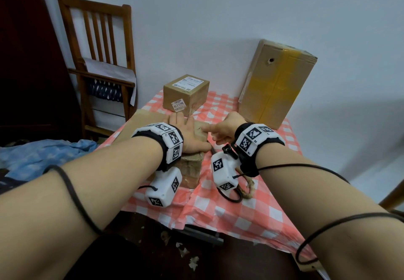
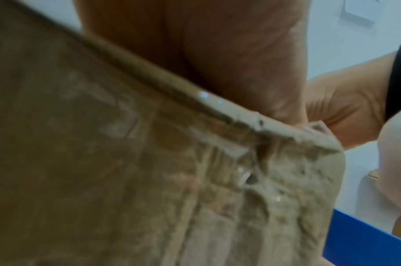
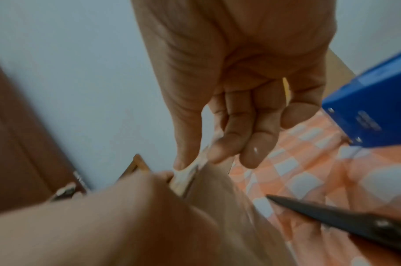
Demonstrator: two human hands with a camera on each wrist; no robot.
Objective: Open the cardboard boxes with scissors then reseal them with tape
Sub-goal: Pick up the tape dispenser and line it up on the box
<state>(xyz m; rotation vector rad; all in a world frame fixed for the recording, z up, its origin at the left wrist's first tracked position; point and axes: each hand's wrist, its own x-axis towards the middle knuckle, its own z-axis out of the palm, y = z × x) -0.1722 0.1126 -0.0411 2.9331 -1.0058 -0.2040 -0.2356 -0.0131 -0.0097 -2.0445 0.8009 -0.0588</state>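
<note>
Head view, hands on possibly sealed box

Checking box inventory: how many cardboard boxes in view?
3: worn brown cardboard box under the left hand; small labelled box behind it; tall yellow-taped box at the wall. Others may be hidden.

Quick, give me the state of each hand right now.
Left hand: open, lying flat, pressing on the top of the near cardboard box.
Right hand: pinching the box's top edge between thumb and fingers; scissors lie unheld on the tablecloth.
</note>
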